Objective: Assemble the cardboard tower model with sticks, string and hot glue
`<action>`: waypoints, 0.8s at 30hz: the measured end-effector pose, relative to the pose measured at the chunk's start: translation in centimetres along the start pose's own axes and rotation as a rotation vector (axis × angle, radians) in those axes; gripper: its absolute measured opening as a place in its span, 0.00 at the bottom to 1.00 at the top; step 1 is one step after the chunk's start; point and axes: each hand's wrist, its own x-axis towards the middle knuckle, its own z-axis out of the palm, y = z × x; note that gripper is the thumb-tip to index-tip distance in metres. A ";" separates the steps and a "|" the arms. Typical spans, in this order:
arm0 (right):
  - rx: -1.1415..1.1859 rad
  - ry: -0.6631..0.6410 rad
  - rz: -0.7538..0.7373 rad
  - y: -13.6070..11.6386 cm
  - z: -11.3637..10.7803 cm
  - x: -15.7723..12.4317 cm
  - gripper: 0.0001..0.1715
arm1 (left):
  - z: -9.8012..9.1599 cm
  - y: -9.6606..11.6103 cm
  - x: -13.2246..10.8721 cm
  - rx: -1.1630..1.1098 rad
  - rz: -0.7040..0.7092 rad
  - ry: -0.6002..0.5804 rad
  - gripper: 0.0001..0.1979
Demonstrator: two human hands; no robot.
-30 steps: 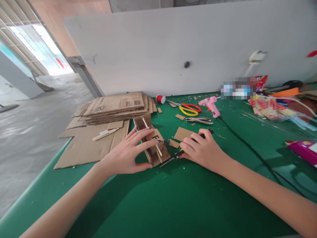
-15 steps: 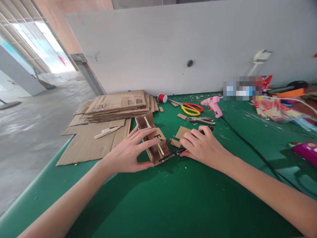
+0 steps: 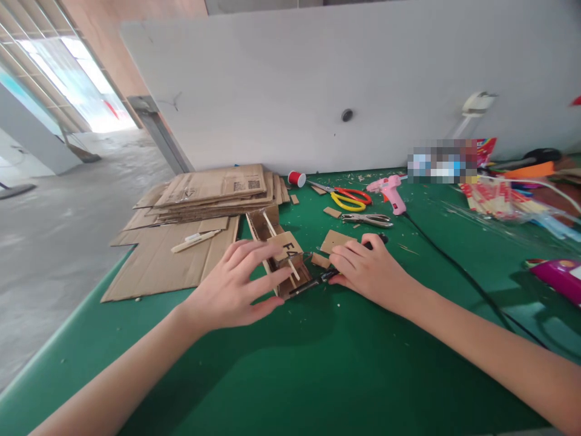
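Observation:
A small cardboard model [image 3: 282,254] with thin wooden sticks stands on the green table [image 3: 318,363]. My left hand [image 3: 233,287] lies against its left side, fingers spread over the top, thumb near its front end. My right hand [image 3: 370,269] is closed round the handles of black pliers [image 3: 313,281], whose jaws reach the model's front right corner. A cardboard scrap [image 3: 334,241] lies just behind my right hand.
A stack of flat cardboard [image 3: 213,194] and a white pen [image 3: 195,240] lie at the left. Behind are a red spool [image 3: 296,179], yellow and red scissors [image 3: 347,200], a hole punch [image 3: 367,220], a pink glue gun [image 3: 390,191] with black cable, and packets at right.
My left hand has shifted a little toward me along the model, with the fingers more bent. The pliers' jaws have closed in on the model's front corner.

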 end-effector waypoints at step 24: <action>0.032 -0.091 0.034 -0.4 -0.9 0.6 0.08 | 1.1 11.9 3.2 -0.058 0.095 -0.071 0.14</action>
